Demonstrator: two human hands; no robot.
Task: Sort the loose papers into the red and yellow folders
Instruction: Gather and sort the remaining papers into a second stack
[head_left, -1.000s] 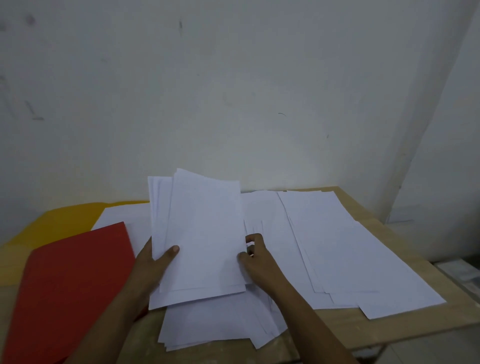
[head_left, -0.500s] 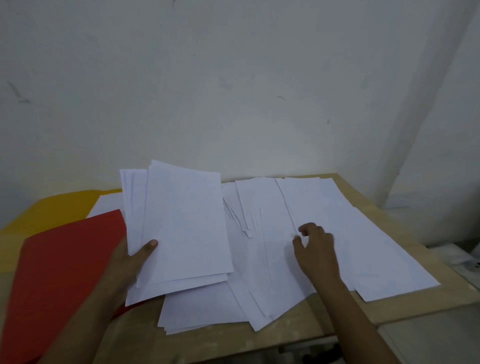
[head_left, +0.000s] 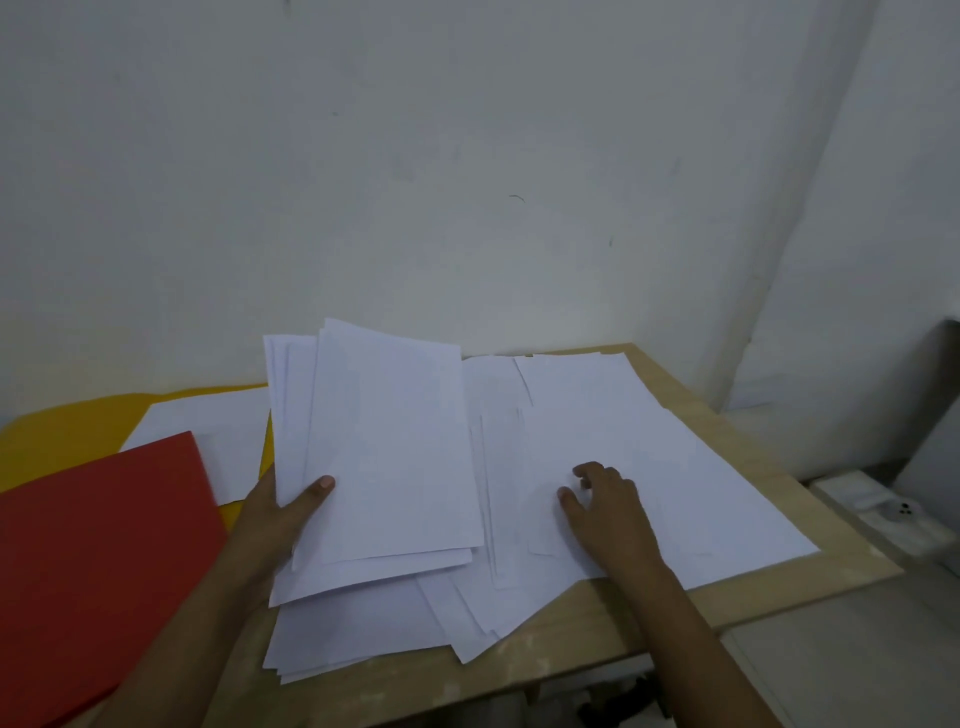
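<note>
Light wood table (head_left: 613, 631) pushed against a plain white wall (head_left: 467, 182), scuffed in spots; wall corner off to the right of the right hand, a white block (head_left: 883, 512) on the floor beyond it. No writing legible anywhere, sheets read as blank. Left hand (head_left: 280, 512) grips a stack (head_left: 384, 452) of white sheets, thumb on top, fingers underneath, stack lifted off the pile. Right hand (head_left: 605, 501) rests on the loose papers (head_left: 649, 467) spread over the table, fingers loosely curled; can't tell if it pinches a sheet. More sheets fanned out under and between the hands. Red folder (head_left: 98, 561) just left of the left hand, closed, overlapping the yellow folder (head_left: 67, 434) behind it, which carries a white sheet (head_left: 218, 431).
</note>
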